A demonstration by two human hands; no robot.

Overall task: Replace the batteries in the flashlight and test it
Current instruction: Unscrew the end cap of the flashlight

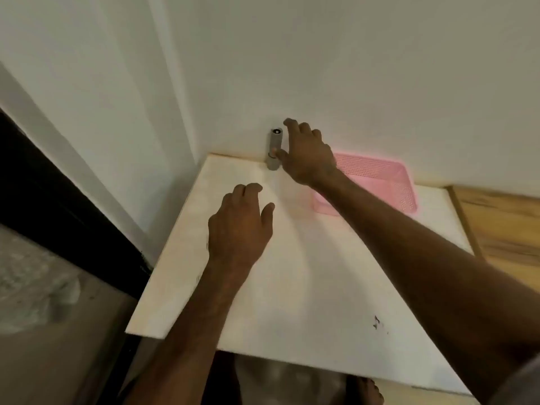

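Flashlight (274,149): grey, orange button. Basket (380,182): pink, perforated dot pattern. Board (306,287): pale cream. Wall (380,68): white. Side surface (502,229): brown woodgrain.

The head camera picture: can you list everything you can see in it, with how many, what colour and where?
Grey cylindrical flashlight: one, grey with a small orange spot on its side, standing upright at the far edge of the table against the wall.
Pink perforated plastic basket: one, pink, on the table at the far right, partly hidden behind the right forearm.
Pale wooden table top: one, cream, filling the middle of the view, with a small dark mark near the front right.
White wall: one, white, behind the table.
Brown wood-grain surface: one, brown, at the right of the table.
Left hand: one, open, palm down over the table.
Right hand: one, open, fingers around the flashlight, thumb at the orange spot.
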